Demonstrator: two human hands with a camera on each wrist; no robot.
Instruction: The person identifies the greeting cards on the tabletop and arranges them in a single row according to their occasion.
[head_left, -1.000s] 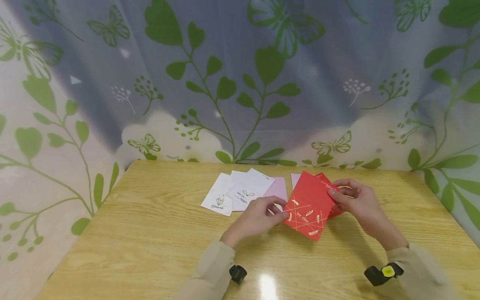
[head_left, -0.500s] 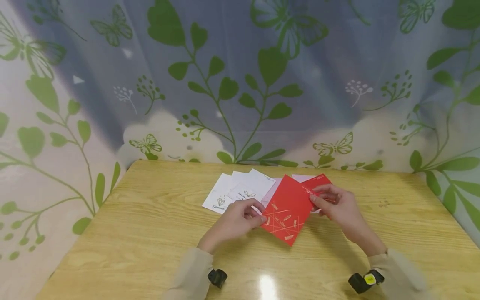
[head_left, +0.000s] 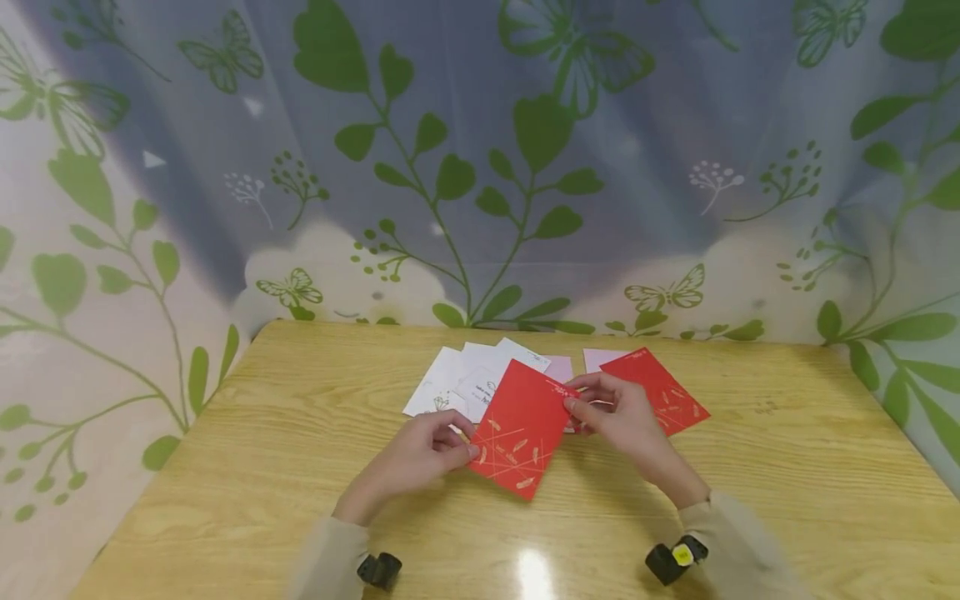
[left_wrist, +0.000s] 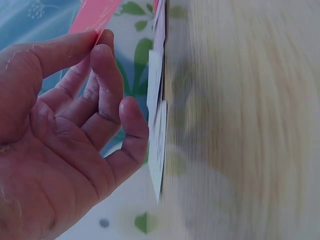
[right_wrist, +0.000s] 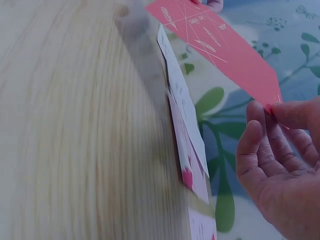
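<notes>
A red card [head_left: 521, 429] with gold feather prints and crossing lines is held tilted above the table, between both hands. My left hand [head_left: 412, 454] pinches its lower left edge between thumb and fingertips; the left wrist view shows that grip on the card [left_wrist: 95, 15]. At the card's upper right corner, my right hand [head_left: 618, 417] pinches it, as the right wrist view of the card [right_wrist: 230, 60] also shows. A second red card [head_left: 663, 392] lies on the table behind the right hand, partly covered by it.
Several white cards [head_left: 435, 379] overlap at the back middle of the wooden table [head_left: 300, 467]. Pale pink cards [head_left: 600, 358] lie beside them, partly hidden by the red card and right hand. A patterned curtain [head_left: 480, 167] hangs behind the table.
Both hands have carried the red card leftward and slightly toward the front, away from the second red card. That second card now lies uncovered at the right, where the two overlapped before.
</notes>
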